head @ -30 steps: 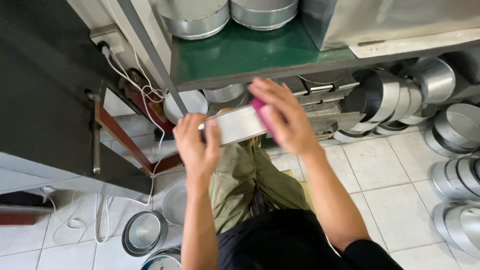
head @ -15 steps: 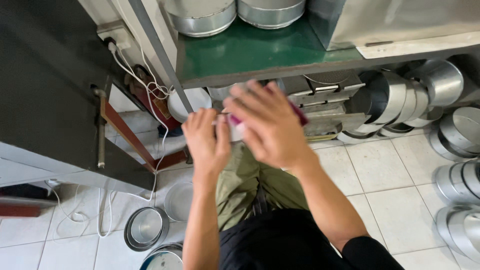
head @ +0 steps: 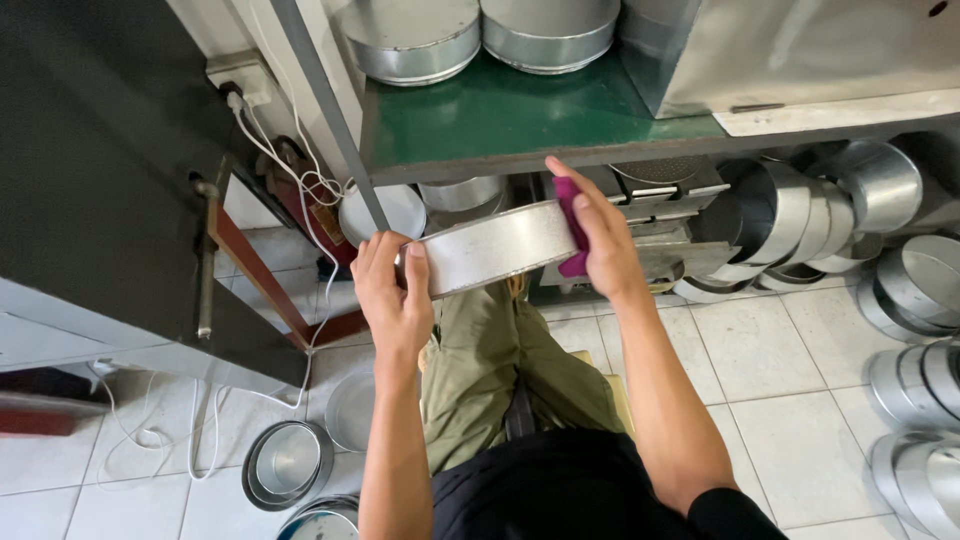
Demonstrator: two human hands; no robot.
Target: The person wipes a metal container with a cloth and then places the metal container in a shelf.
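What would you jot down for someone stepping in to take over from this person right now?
Left hand: grips the left end of a round metal pan, held on edge over the lap.
Right hand: presses a magenta cloth against the pan's right end.
Around: more pans stacked under the green shelf, on the shelf and on the tiled floor.
Done: pan in hand, cloth on it.
Left: cannot tell how much of the pan is wiped.

Silver round pan; magenta cloth; green shelf.
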